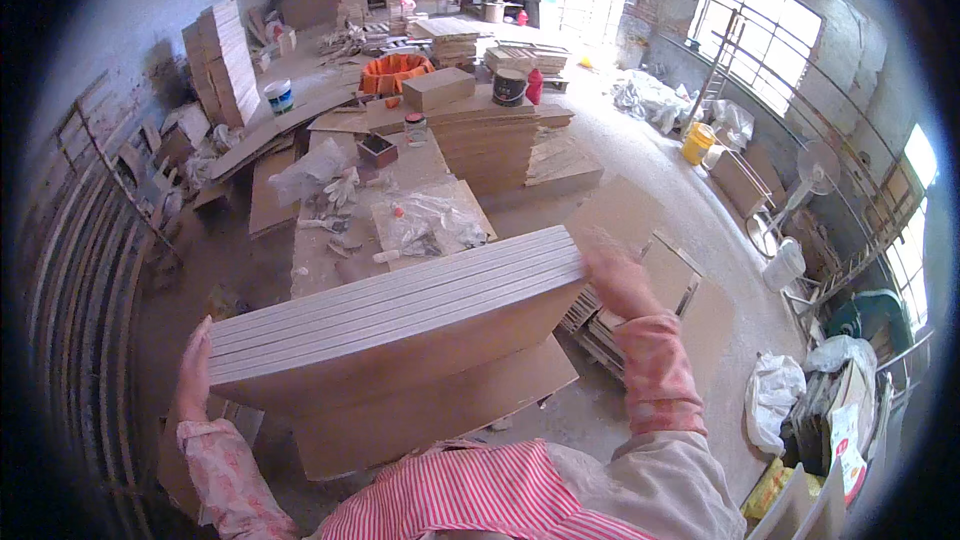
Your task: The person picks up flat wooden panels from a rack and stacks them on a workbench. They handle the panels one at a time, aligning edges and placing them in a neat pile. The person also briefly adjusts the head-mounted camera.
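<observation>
Pale-edged board stack (400,305) noted in front of the torso, above a brown panel (440,410); left hand (194,370) lies flat on its left end, fingers straight, while the right hand (622,285) blurs at the other, grip I cannot tell. I'd judge even inward pressure best, so no layer slips.

2 hands (193,377), 1 board stack (400,315) between them, 1 orange tub (381,84), 1 yellow bucket (697,145), 1 black bucket (509,90), 1 fan (818,168).
</observation>
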### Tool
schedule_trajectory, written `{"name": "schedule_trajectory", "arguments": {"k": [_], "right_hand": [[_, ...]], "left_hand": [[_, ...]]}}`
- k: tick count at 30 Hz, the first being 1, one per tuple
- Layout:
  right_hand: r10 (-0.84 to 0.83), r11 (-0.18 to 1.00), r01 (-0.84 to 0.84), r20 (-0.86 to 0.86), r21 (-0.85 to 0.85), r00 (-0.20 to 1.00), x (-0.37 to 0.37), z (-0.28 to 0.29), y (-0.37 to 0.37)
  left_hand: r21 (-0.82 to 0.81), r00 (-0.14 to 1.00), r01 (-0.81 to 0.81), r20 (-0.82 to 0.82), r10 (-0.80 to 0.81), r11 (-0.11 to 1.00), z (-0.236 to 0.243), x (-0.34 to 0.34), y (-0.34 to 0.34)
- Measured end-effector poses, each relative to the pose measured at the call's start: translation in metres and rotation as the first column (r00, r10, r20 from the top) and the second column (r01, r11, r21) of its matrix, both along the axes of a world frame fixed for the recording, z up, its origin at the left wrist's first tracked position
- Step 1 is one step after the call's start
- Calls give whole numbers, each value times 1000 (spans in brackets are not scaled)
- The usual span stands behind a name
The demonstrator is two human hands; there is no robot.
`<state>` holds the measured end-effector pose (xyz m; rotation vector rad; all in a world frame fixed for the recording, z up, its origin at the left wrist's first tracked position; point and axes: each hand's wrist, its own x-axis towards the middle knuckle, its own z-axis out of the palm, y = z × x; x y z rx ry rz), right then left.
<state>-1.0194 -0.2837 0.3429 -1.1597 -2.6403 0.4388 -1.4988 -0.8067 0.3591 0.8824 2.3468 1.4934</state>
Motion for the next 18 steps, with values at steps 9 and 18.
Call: {"name": "schedule_trajectory", "arguments": {"k": [9,18], "right_hand": [[-778,155,-783,-563,-603,279,-44,-167,46],[-416,557,-532,-769,-638,487,-32,-228,94]], "left_hand": [[594,829,-67,480,-287,802,-81,-6,-16],[200,835,-210,546,70,957,-132,-22,-16]]}}
